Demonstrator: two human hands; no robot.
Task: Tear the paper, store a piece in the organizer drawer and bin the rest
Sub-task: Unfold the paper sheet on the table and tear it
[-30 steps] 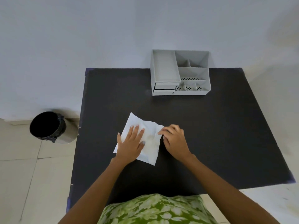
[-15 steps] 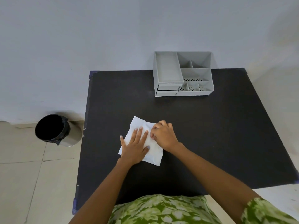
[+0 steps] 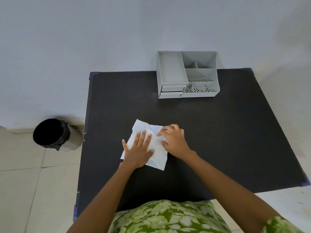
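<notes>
While the left hand [image 3: 138, 151] lies flat with its fingers spread on the white paper [image 3: 144, 132], pressing it on the black tabletop [image 3: 218, 132], the right hand [image 3: 173, 140] rests on the right edge of the same sheet with its fingers curled. The fingertips of the right hand touch the paper, but I cannot tell if they really pinch it. The two hands are close together, almost side by side, and the paper between them looks crumpled; it is in one piece and I see no tear on it. The paper lies near the middle of the tabletop, a little toward the person.

At the far edge of the tabletop, against the wall, stands a grey desk organizer [image 3: 186, 74] with open compartments on top and two small drawers [image 3: 171, 91] at its front left, both closed. It is well apart from the paper. On the tiled floor, left of the tabletop, stands a round trash bin [image 3: 57, 135] with a black bag inside.
</notes>
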